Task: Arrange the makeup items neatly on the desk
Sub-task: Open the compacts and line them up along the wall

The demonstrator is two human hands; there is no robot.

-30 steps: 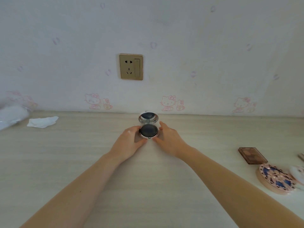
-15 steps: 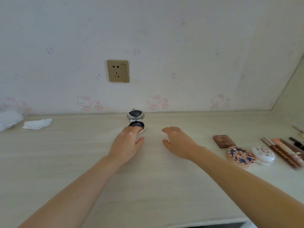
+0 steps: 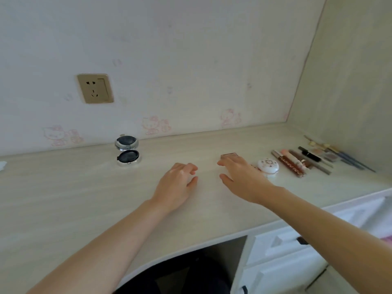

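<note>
Brown and flat, a small rectangular palette [image 3: 229, 155] lies on the desk [image 3: 84, 187] just past the fingertips of the right hand [image 3: 239, 177], which reaches toward it with fingers spread and relaxed, holding nothing; whether the fingertips touch it I cannot tell. Just right of that hand sits a white round compact [image 3: 268, 165], and a patterned item beneath the wrist is mostly hidden. Further right, tubes, pencils and brushes [image 3: 307, 160] lie in a loose slanted row near the side panel. Well apart on the left, an open black cushion compact [image 3: 128, 152] stands by the wall with its lid upright, and looks already placed. The left hand [image 3: 179, 181] hovers low over bare desk between the two groups, fingers loosely curled, empty. The step in hand seems to be fetching the next item from the right cluster; the next move probably calls for pinching the thin palette by its edges and carrying it left beside the open compact, below the gold wall socket [image 3: 95, 88]
</note>
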